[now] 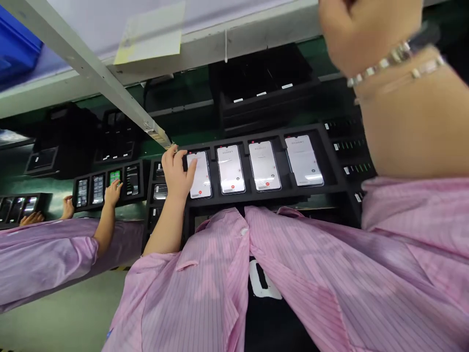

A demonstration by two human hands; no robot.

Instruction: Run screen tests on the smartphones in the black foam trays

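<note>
Neighbour's tray: beyond the left edge of the nearer tray, a co-worker's hand [112, 192] is at a green-screened phone [115, 176].
Left hand: the left hand [177, 176] is by the far left corner of the black tray [234, 199], fingers apart, thumb over the first phone [200, 176]; I can't tell whether it touches.
Lit phones: the first, second [230, 168], third [265, 166] and fourth [304, 161] lie face up in separate slots, left edge to right.
Handling: I'd judge a light single fingertip best, wrist clear of neighbouring screens, each phone flat in its slot.
Right hand: raised above the tray's right end, the right hand [373, 34] is blurred and cut off; I can't tell how its fingers stand.
Writing: screen text and the white labels [346, 170] past the tray's right edge are too small to read; no brand shows. The first three screens carry red round icons near the tray's near edge.
</note>
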